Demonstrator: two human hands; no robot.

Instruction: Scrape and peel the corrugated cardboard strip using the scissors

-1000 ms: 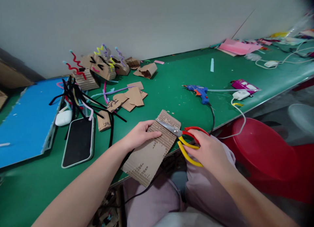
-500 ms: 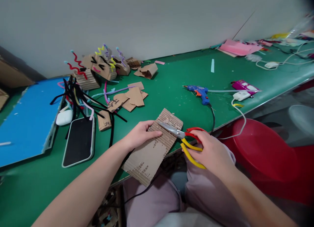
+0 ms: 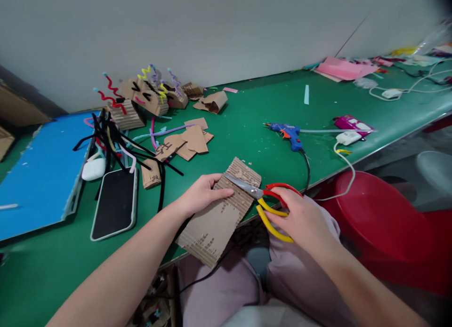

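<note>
A piece of corrugated cardboard (image 3: pixel 215 228) hangs partly over the table's front edge. Its left side is pinched by my left hand (image 3: pixel 205 195), the thumb lying on top. My right hand (image 3: pixel 300 216) has its fingers in the red and yellow handles of a pair of scissors (image 3: pixel 250 189). The metal blades lie across the upper, ridged part of the cardboard, their tips near my left fingers. Whether the lower blade is beneath the cardboard is hard to see.
Beyond the cardboard are cut pieces (image 3: pixel 194 139) and a blue glue gun (image 3: pixel 287 133) with its cord. A phone (image 3: pixel 116 204), black pipe cleaners (image 3: pixel 106 134) and a blue board (image 3: pixel 38 176) lie left. A red stool (image 3: pixel 377 214) stands right.
My right hand and the scissors have shifted slightly left, bringing the blade tips nearer the cardboard's left edge. My left hand keeps its hold with almost no movement.
</note>
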